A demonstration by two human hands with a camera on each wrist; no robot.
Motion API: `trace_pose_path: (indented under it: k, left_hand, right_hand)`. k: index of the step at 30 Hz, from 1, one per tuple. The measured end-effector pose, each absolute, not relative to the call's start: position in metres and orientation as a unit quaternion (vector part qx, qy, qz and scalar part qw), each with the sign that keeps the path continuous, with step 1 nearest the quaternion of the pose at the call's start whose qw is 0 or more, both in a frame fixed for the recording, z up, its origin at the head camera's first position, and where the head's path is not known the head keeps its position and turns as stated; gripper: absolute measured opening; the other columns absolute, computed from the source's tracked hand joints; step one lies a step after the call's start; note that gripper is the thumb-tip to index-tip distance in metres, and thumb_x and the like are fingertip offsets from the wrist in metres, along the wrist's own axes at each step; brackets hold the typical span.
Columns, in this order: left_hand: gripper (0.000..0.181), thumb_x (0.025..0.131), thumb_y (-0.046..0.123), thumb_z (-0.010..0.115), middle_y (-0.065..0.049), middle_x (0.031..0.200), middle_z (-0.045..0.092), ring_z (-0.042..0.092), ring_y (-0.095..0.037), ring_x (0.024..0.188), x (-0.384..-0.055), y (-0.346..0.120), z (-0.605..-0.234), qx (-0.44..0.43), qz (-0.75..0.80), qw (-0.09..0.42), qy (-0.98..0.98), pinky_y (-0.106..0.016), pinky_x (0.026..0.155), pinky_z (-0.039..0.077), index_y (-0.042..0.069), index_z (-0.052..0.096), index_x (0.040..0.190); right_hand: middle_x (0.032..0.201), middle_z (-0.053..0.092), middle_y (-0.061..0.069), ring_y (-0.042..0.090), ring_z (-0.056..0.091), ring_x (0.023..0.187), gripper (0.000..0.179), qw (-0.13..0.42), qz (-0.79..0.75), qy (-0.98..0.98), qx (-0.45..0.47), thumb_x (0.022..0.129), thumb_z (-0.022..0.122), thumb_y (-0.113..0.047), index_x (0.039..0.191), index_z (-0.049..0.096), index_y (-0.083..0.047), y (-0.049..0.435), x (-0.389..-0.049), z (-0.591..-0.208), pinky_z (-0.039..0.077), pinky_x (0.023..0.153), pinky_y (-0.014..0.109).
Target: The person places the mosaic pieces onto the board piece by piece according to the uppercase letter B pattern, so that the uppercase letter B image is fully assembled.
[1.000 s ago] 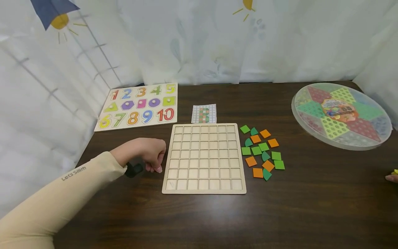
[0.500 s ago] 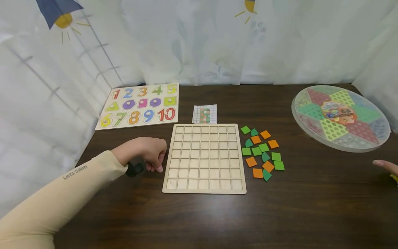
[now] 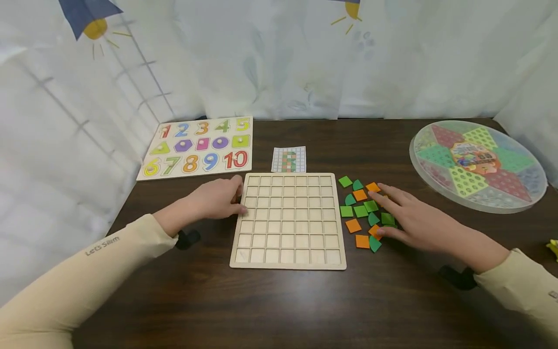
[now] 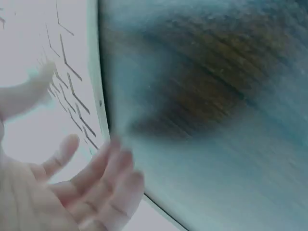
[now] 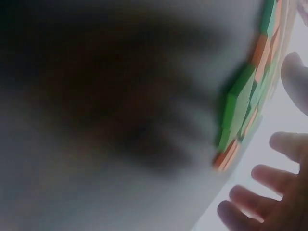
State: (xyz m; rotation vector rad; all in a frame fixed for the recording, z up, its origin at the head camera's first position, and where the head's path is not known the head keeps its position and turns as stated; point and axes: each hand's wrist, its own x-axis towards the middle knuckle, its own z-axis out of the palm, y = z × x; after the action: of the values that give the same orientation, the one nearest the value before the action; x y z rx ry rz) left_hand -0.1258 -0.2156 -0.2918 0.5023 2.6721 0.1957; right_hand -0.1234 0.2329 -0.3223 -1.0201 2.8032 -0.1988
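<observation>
A square wooden grid board [image 3: 287, 228] lies in the middle of the table. At its left edge is my left hand [image 3: 215, 198], thumb reaching over the rim. The left wrist view shows this hand [image 4: 91, 192] with loosely bent fingers beside the board's side. Right of the board lie several flat tiles: green squares [image 3: 346, 211], orange squares [image 3: 353, 226] and dark-green quarter rounds [image 3: 375, 244]. My right hand [image 3: 414, 215] spreads over the right part of the tiles, hiding some. In the right wrist view, its fingers [image 5: 275, 180] are apart, near a green tile [image 5: 237, 103].
A pattern card [image 3: 289, 160] lies behind the board. At the back left is a number-and-shape peg puzzle [image 3: 196, 148]; a round Chinese checkers board [image 3: 477, 165] sits back right. A small yellow object [image 3: 552, 248] shows at the right edge, and white curtains [image 3: 279, 58] hang behind.
My right hand has come in from the right edge to the tiles, and the yellow object stays behind at that edge. My left hand has moved up and right, from beside the board onto its edge.
</observation>
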Motion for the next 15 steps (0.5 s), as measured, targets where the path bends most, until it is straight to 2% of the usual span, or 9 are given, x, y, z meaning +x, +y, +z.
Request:
trace_pose_path:
  k: [3, 5, 7, 10, 15]
  left_hand:
    - [0.082, 0.084, 0.048, 0.082, -0.024, 0.127, 0.052, 0.051, -0.039, 0.114, -0.119, -0.208, -0.3, 0.215, 0.066, 0.174, 0.959, -0.052, 0.091, 0.049, 0.002, 0.047, 0.141]
    - [0.099, 0.08, 0.054, 0.084, -0.029, 0.144, 0.04, 0.041, -0.046, 0.129, -0.114, -0.204, -0.304, 0.23, 0.054, 0.178, 0.955, -0.06, 0.1, 0.045, 0.006, 0.038, 0.154]
    - [0.108, 0.076, 0.058, 0.085, -0.031, 0.153, 0.031, 0.034, -0.049, 0.137, -0.11, -0.201, -0.306, 0.23, 0.038, 0.18, 0.956, -0.063, 0.103, 0.043, 0.01, 0.033, 0.159]
    - [0.113, 0.075, 0.06, 0.085, -0.031, 0.163, 0.021, 0.028, -0.052, 0.146, -0.108, -0.196, -0.305, 0.229, 0.014, 0.182, 0.956, -0.067, 0.107, 0.04, 0.009, 0.031, 0.16]
    - [0.117, 0.078, 0.058, 0.082, -0.025, 0.17, 0.01, 0.016, -0.051, 0.155, -0.107, -0.191, -0.302, 0.219, -0.004, 0.231, 0.948, -0.069, 0.115, 0.031, 0.005, 0.022, 0.163]
  right_hand:
    - [0.167, 0.024, 0.024, 0.05, 0.032, 0.149, 0.08, 0.096, -0.058, 0.929, -0.352, 0.098, 0.065, -0.05, 0.161, 0.034, -0.011, 0.216, -0.135, -0.324, 0.042, 0.11, 0.063]
    - [0.167, 0.024, 0.025, 0.05, 0.03, 0.15, 0.077, 0.106, -0.056, 0.926, -0.359, 0.1, 0.064, -0.046, 0.161, 0.034, -0.011, 0.207, -0.142, -0.325, 0.04, 0.112, 0.063]
    - [0.166, 0.025, 0.025, 0.051, 0.028, 0.15, 0.074, 0.113, -0.058, 0.923, -0.364, 0.101, 0.063, -0.042, 0.161, 0.034, -0.009, 0.201, -0.148, -0.326, 0.037, 0.114, 0.062]
    - [0.166, 0.025, 0.027, 0.053, 0.026, 0.151, 0.071, 0.124, -0.052, 0.923, -0.361, 0.103, 0.06, -0.039, 0.16, 0.032, -0.006, 0.195, -0.153, -0.326, 0.034, 0.117, 0.062]
    - [0.166, 0.024, 0.029, 0.056, 0.024, 0.15, 0.072, 0.142, -0.043, 0.925, -0.35, 0.103, 0.06, -0.037, 0.16, 0.032, -0.003, 0.195, -0.155, -0.326, 0.032, 0.117, 0.063]
